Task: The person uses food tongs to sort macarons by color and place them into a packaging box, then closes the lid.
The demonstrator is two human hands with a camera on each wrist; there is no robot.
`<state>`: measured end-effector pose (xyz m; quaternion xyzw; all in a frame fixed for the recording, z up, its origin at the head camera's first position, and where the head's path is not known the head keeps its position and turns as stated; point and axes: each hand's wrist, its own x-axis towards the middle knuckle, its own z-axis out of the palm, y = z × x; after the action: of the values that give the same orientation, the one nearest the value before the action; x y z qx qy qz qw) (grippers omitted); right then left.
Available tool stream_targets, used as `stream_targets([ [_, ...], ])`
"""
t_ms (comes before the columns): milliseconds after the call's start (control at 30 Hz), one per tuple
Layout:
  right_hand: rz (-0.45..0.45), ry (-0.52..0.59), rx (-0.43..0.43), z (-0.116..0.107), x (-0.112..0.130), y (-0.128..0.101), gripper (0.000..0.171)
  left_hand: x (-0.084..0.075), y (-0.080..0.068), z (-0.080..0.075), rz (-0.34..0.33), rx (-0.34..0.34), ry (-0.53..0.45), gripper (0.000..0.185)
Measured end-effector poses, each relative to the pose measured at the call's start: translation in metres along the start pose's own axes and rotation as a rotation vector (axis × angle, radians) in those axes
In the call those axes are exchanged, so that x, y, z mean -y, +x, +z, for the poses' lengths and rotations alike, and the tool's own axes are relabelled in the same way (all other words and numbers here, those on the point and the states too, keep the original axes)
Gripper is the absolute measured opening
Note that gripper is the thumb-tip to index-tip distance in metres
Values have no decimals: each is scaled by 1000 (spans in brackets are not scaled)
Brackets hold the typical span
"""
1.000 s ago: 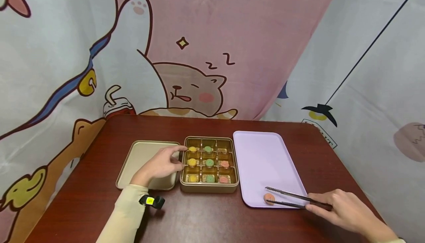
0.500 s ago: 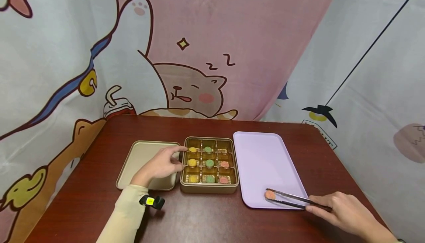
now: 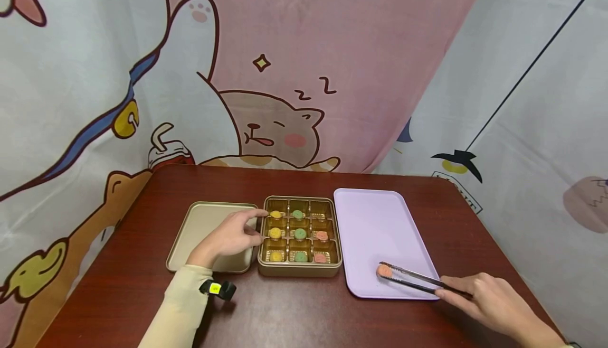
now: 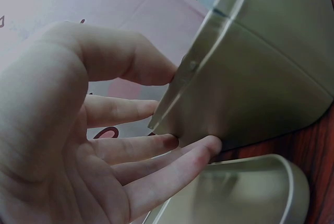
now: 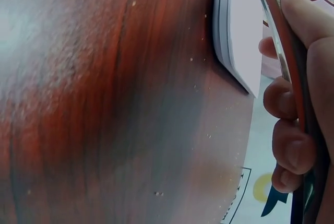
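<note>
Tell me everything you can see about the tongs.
The tongs are slim, dark metal with two long narrow arms. The right hand grips their rear end. They lie low over the lavender tray, pointing left, tips closed on a pink round sweet near the tray's front edge. The right wrist view shows fingers curled round the arms.

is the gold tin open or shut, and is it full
Open and not full: the lid lies flat left of the tin, and eight of nine compartments hold sweets; the top-right one looks empty.
</note>
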<state>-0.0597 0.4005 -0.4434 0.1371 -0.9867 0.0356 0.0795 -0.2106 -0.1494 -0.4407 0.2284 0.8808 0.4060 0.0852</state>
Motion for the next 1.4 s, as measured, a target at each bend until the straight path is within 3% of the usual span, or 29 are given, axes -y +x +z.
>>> stream_targets([
  [333,21,44,-60,-1,11,14,36,3,-1,0,8,-6,-11,64],
  [667,-35,66,-221,-3,21,38,28,3,-2,0,-2,-8,-7,63],
  [867,-26,83,-231,-5,32,59,30,3,-2,0,5,-9,-7,63],
  [1100,-73,98,-256,-1,43,87,29,3,-1,1,-26,-9,-2,64],
  [1400,-127,90,-269,6,65,123,25,2,1,1,-19,-12,6,64],
])
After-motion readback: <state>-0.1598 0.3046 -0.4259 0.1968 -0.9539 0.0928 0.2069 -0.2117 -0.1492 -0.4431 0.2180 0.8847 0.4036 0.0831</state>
